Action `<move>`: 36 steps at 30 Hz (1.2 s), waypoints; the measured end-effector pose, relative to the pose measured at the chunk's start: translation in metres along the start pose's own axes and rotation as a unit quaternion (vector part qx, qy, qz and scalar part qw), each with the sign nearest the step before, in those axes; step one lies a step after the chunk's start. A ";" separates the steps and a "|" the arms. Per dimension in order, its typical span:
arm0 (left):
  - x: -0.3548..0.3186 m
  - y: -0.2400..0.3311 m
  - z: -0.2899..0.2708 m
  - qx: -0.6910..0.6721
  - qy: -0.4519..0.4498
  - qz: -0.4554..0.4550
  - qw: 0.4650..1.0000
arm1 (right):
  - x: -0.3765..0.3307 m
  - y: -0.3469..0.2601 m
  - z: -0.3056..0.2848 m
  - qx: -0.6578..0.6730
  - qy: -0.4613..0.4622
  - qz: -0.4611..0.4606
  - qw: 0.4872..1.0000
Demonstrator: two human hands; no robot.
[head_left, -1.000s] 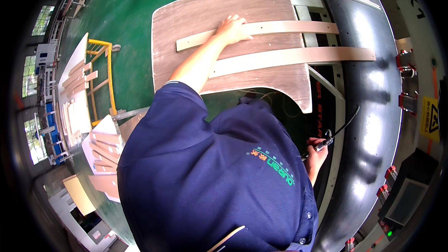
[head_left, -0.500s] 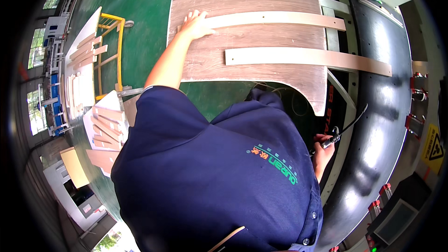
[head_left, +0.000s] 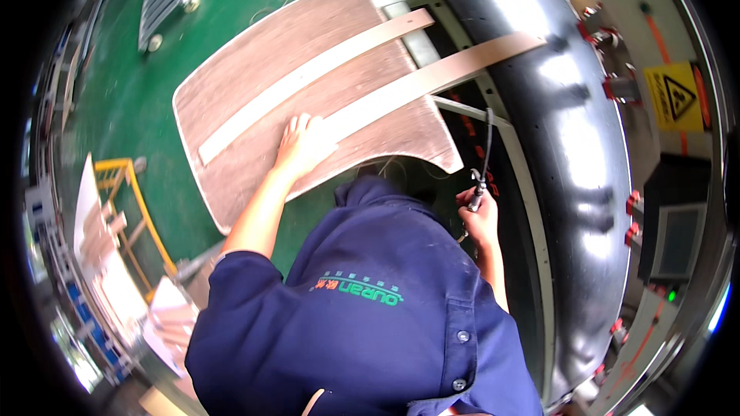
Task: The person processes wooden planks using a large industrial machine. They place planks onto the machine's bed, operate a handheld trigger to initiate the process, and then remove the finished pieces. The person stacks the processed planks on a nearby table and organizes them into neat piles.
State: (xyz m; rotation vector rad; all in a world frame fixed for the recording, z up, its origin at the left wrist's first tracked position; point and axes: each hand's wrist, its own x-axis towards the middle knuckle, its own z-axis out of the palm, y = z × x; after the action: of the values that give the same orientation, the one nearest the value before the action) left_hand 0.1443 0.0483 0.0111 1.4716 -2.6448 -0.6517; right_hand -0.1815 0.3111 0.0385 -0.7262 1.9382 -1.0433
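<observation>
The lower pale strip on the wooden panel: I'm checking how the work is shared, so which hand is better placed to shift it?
Probably the left hand: it lies flat on the wooden panel at the lower strip. The right hand is off the panel, gripping a thin metal tool.

Our navy shirt point(head_left: 362, 323) hides the near edge of the curved wooden panel point(head_left: 254, 85). We cannot tell what thin tool point(head_left: 478, 183) our right hand point(head_left: 479, 219) grips; its cable point(head_left: 487, 135) vanishes against the dark machine point(head_left: 586, 146).

Your left hand point(head_left: 302, 146) lies flat, fingers point(head_left: 297, 125) spread, arm outstretched; your right hand point(head_left: 479, 219) is closed, elbow bent.
</observation>
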 end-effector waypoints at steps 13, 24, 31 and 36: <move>0.142 0.062 0.036 0.021 0.065 0.178 0.982 | -0.021 -0.004 0.008 -0.043 0.125 0.037 0.991; 0.228 0.132 0.068 0.024 0.084 0.227 0.970 | -0.019 -0.003 -0.010 0.061 0.348 0.029 0.935; 0.230 0.157 0.076 0.035 0.066 0.189 0.979 | 0.030 -0.004 -0.108 0.179 0.444 0.017 0.878; 0.230 0.153 0.076 0.028 0.050 0.169 0.984 | 0.075 0.003 -0.171 0.235 0.229 0.147 0.933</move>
State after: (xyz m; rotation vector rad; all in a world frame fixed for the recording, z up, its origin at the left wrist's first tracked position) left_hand -0.1226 -0.0438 -0.0369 0.9969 -2.7563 -0.4620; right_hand -0.3658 0.3235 0.0653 0.0879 1.9700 -1.4988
